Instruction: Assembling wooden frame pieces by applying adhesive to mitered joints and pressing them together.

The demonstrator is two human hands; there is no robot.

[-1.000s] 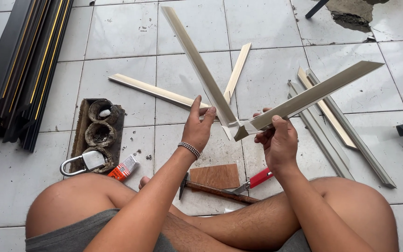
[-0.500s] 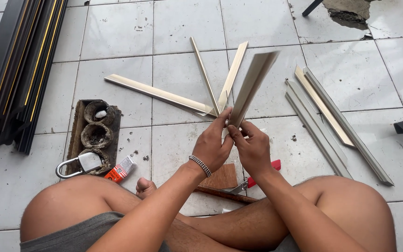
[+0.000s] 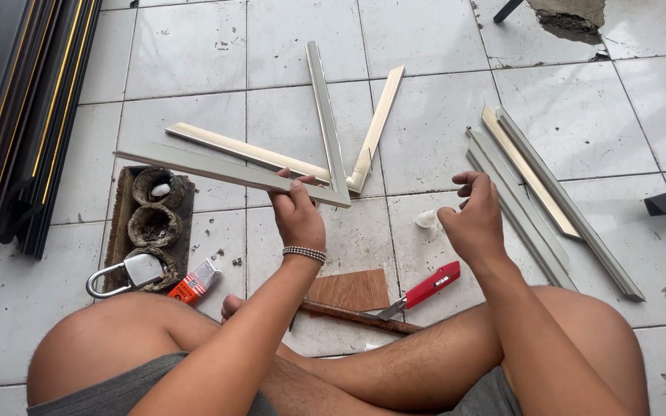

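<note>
My left hand grips an L-shaped corner of two joined silver frame strips close to the joint, one arm pointing away from me and the other to the left. My right hand hovers to the right of it, fingers loosely curled and holding nothing. Below that hand a small white lump lies on the tile. A second V-shaped pair of cream frame strips rests on the floor behind the held piece.
A red utility knife, a brown wood square and a rusty rod lie by my crossed legs. Left: a dark mould block, a padlock, a small glue tube and black mouldings. More strips lie right.
The two strips were held together upright in both hands; now they form an L held by my left hand alone, and my right hand has let go and moved right.
</note>
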